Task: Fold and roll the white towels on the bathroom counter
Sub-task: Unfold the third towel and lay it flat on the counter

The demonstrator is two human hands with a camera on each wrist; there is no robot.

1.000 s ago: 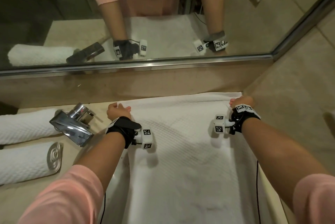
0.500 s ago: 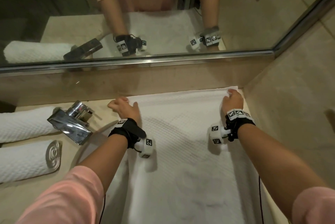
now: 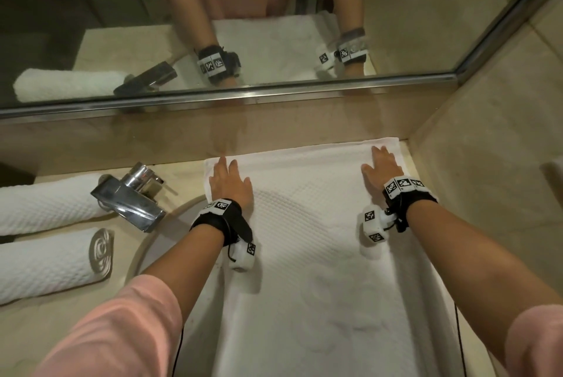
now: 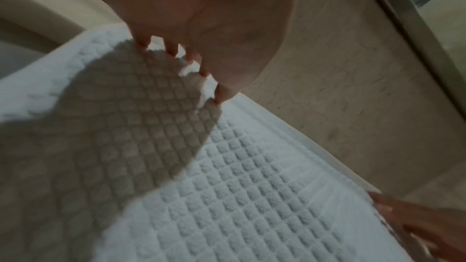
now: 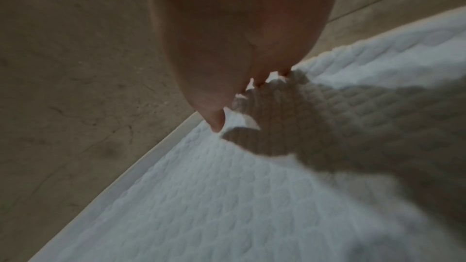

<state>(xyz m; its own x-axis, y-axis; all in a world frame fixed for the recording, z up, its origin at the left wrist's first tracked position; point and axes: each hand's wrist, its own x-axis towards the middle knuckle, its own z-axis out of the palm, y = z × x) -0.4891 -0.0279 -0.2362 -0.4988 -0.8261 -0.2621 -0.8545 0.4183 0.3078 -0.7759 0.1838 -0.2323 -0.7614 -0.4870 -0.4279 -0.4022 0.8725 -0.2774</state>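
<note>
One white waffle towel (image 3: 329, 270) lies spread flat on the counter (image 3: 36, 331), its far edge near the backsplash under the mirror (image 3: 274, 26) and its near part running over the sink basin (image 3: 143, 251) toward you. Your left hand (image 3: 230, 183) lies palm-down on the far-left corner, fingers (image 4: 143, 44) straight & slightly spread, tips on the cloth. Your right hand (image 3: 382, 164) lies flat near the far-right corner, fingers (image 5: 215, 125) straight, slightly apart, touching the weave close to the wall. Neither hand pinches anything. Left of the chrome faucet (image 3: 131, 200), 2 rolled towels (image 3: 48, 264) lie side by side.
</note>
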